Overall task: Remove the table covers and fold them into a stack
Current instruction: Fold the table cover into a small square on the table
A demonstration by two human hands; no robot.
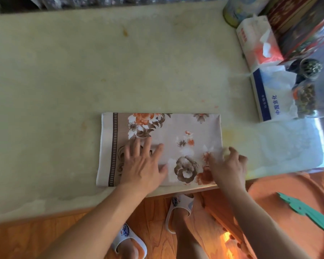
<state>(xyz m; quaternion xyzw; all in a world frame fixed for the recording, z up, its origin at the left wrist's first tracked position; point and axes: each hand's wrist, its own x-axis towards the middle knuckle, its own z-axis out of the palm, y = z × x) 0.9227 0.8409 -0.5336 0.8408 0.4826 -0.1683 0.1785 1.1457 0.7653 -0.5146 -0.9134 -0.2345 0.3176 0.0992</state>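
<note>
Pale stone-look table [101, 62] fills most of the view, stained in spots, near edge running above a wood floor [153, 217].

Folded table cover [176, 128] lies flat on the table at the near edge, just right of centre: a neat rectangle, beige with orange and brown flowers and a dark striped band down its left side.

Left hand [144, 163] rests palm-down on the cover's left half, fingers straight and spread, pressing it flat. Right hand [228, 165] sits at the cover's right edge, fingers curled and pinching the fabric there. The 2 hands are apart, with a brown flower print between them.

Far right of the table holds clutter: clear plastic bag [318, 53] over dark round items, contents unclear. Blue-and-white tissue pack [266, 98] with "中国京化" printed on its side; smaller writing beside it is unreadable. White-and-red tissue pack [258, 40] behind it, red lettering too blurred to read.

2 white slippers [180, 210] on the person's feet show below the table edge.
</note>
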